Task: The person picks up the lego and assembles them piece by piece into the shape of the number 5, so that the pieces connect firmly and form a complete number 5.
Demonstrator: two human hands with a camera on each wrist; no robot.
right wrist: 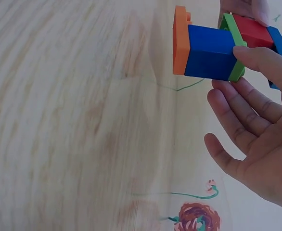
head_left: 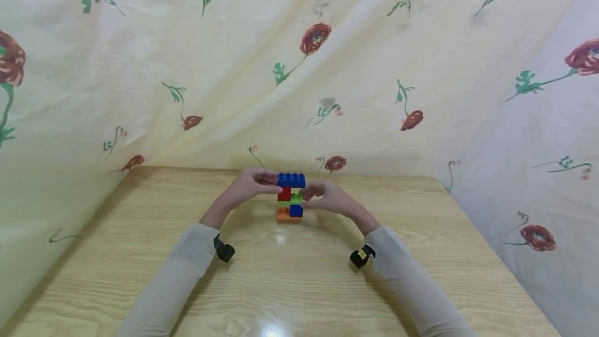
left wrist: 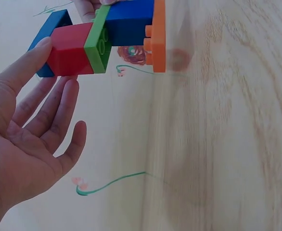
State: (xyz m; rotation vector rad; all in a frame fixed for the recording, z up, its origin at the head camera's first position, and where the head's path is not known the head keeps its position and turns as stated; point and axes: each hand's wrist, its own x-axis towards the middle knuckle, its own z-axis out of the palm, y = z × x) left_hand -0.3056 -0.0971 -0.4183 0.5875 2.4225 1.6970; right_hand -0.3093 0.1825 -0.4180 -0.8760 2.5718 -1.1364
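Observation:
A small stack of toy bricks (head_left: 290,196) stands on the wooden table (head_left: 290,274). It has an orange base (head_left: 283,214), a blue brick (head_left: 296,210), a red brick (head_left: 284,194), a green brick (head_left: 297,197) and a blue top brick (head_left: 291,180). My left hand (head_left: 273,183) touches its left side; in the left wrist view the left hand (left wrist: 59,82) has straight fingers, one fingertip on the red brick (left wrist: 69,50). My right hand (head_left: 306,196) touches the right side. The right wrist view shows the right hand (right wrist: 237,82) spread, one fingertip on the green brick (right wrist: 237,72).
A cream cloth printed with red flowers (head_left: 315,38) hangs behind the table and along both sides. The table's far edge (head_left: 281,170) lies just behind the stack. Bare wood stretches between my forearms toward the near edge.

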